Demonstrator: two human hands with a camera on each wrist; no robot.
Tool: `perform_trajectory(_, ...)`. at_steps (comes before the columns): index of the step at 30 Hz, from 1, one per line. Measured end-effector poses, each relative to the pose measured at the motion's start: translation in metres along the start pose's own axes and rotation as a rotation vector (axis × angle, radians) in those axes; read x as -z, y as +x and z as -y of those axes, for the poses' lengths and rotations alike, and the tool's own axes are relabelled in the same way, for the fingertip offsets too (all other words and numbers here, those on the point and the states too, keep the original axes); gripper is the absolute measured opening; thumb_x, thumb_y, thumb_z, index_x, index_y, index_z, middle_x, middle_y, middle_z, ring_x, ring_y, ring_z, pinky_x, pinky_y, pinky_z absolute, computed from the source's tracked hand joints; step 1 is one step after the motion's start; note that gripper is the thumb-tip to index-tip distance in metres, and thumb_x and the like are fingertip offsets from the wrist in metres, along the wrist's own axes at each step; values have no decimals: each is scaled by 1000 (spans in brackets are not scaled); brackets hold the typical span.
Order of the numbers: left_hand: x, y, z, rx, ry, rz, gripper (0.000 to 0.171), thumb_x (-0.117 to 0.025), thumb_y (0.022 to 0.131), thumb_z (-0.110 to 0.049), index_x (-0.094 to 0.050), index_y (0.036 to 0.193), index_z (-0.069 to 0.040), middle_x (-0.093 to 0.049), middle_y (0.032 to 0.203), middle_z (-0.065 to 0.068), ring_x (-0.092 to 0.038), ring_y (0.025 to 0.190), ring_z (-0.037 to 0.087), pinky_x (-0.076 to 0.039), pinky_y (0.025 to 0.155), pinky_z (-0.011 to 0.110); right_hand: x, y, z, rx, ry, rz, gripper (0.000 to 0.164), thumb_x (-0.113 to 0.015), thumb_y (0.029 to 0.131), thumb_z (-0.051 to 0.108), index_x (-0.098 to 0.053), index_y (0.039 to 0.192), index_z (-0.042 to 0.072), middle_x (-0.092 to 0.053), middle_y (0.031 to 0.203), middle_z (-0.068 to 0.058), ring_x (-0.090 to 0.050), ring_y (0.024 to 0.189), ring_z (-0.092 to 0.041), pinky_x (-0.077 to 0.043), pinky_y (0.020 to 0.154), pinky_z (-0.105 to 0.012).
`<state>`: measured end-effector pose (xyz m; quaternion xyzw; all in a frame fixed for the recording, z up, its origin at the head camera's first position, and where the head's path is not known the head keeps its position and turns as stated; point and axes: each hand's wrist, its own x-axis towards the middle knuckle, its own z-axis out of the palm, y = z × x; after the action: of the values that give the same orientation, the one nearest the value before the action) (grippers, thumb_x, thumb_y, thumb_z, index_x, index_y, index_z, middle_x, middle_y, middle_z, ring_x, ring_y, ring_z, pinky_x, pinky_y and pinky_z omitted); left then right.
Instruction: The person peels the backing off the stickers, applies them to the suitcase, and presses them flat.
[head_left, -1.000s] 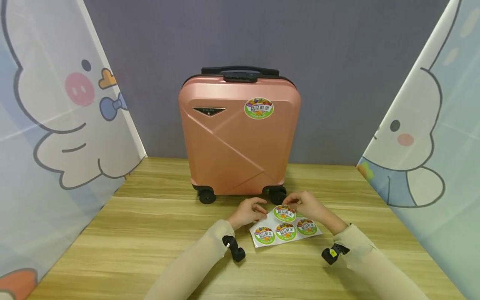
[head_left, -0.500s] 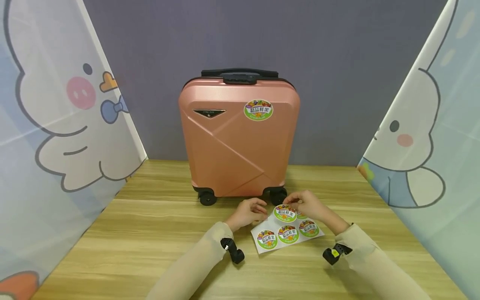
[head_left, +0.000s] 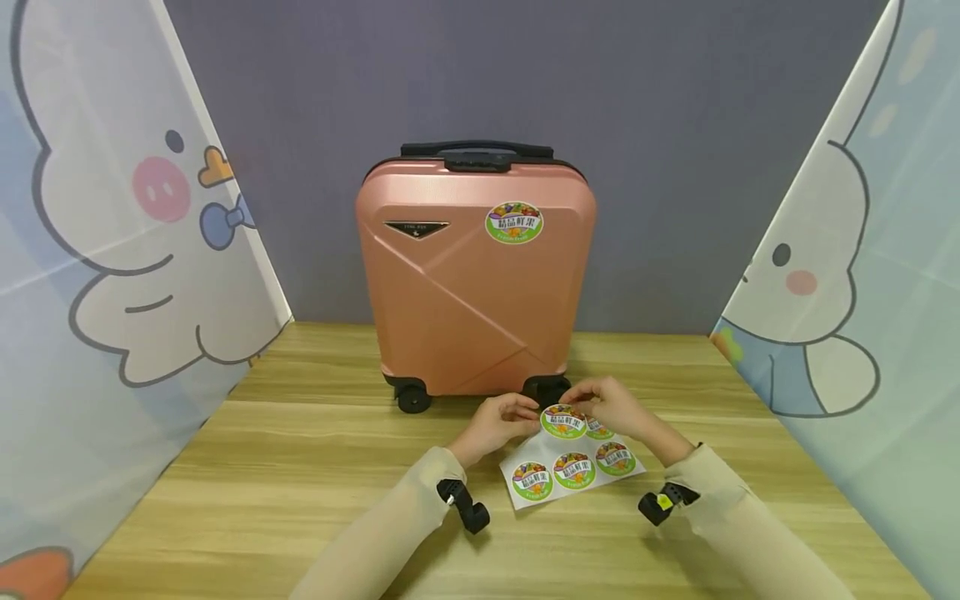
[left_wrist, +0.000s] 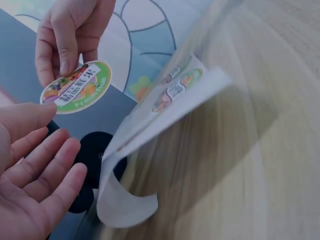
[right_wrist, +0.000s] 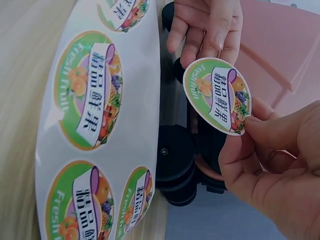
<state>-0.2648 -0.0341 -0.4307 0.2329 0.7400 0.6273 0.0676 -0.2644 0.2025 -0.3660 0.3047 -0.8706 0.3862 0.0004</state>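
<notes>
With right hand [head_left: 613,408], pinching sticker [head_left: 562,423] by edge, lower centre, likely sparing its back; with left hand [head_left: 495,425] relaxed alongside.

head: from above, widest and farthest, facing 12 o'clock and down to suitcase [head_left: 476,287] | left wrist: close, rolled sideways, bench [left_wrist: 265,165] at 3 o'clock, facing right hand [left_wrist: 70,32] between 10 and 11 | right wrist: close, rolled sideways, bench at 9, facing left hand [right_wrist: 212,30] at 1 | all share: both hands, held sticker [right_wrist: 217,96], sheet [right_wrist: 137,100]

Right hand [head_left: 611,408] pinches; left hand [head_left: 492,427] apparently relaxed.
</notes>
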Motion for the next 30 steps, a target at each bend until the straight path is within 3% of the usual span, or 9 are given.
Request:
perform_trajectory(10, -4, -1, -1, -12, -10, -26, 26, -75, 88, -5, -68, 112, 4, -70, 98, 6, -65, 84, 11, -53, 72, 21, 0, 3, 5, -66, 114, 14, 22, -52, 95, -8, -70, 108, -9, -69, 104, -21, -65, 81, -22, -56, 65, -34)
perform_trajectory(18, -4, -1, 1, -33, -133, -77, 23, -74, 87, 0, -67, 106, 8, -71, 92, 8, -64, 76, 8, -52, 68, 19, 3, 5, 9, -83, 238, 17, 30, -40, 95, -11, -65, 111, -18, -66, 103, -23, -64, 84, -25, -59, 73, -40)
perform_trajectory(26, -7, -2, -1, -27, -300, -102, 21, -67, 89, 8, -62, 107, 16, -72, 92, 11, -70, 81, 14, -59, 80, 35, 4, 6, 8, -100, 275, 20, 32, -39, 94, -11, -62, 116, -18, -66, 103, -22, -60, 87, -20, -57, 74, -37)
perform_trajectory(30, -9, -2, -1, -47, -317, -138, 21, -67, 88, 10, -61, 106, 19, -72, 89, 11, -69, 79, 13, -59, 79, 37, 5, 6, 8, -100, 342, 22, 32, -39, 95, -11, -56, 122, -19, -63, 103, -21, -60, 90, -20, -56, 74, -31)
